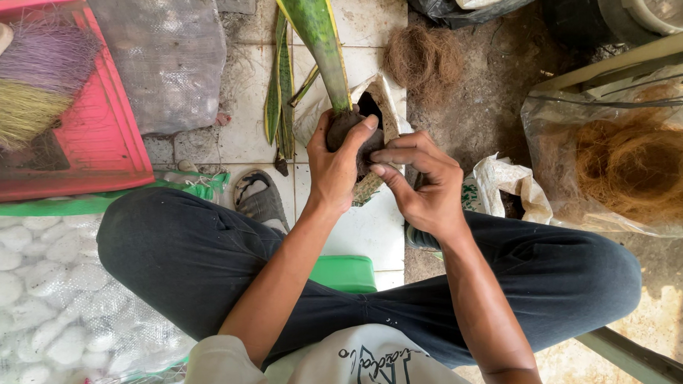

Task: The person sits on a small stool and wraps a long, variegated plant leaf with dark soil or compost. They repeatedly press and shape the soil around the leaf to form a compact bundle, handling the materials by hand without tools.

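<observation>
Pebbles (32, 305), white and rounded, fill a clear bag at the far left, below a red tray (101, 141) that carries a broom head with purple and yellow bristles (22, 83). A grey woven sack (163, 58) lies on the tiles beside the tray. Further right, a grey sandal (261, 197) rests next to the seated person's dark trouser leg. At centre, the left hand (336, 165) is closed around the dark root ball (350, 130) of a long green-and-yellow plant leaf (315, 32) (the thumb lies across the top of the ball). The right hand (426, 184) is curled beside it, fingertips pinching at the lower edge of the root ball, above a white bag (380, 98). A loose tuft of brown fibre (424, 58) sits on the ground beyond. At the right, a clear plastic bag (624, 164) holds more brown fibre.
</observation>
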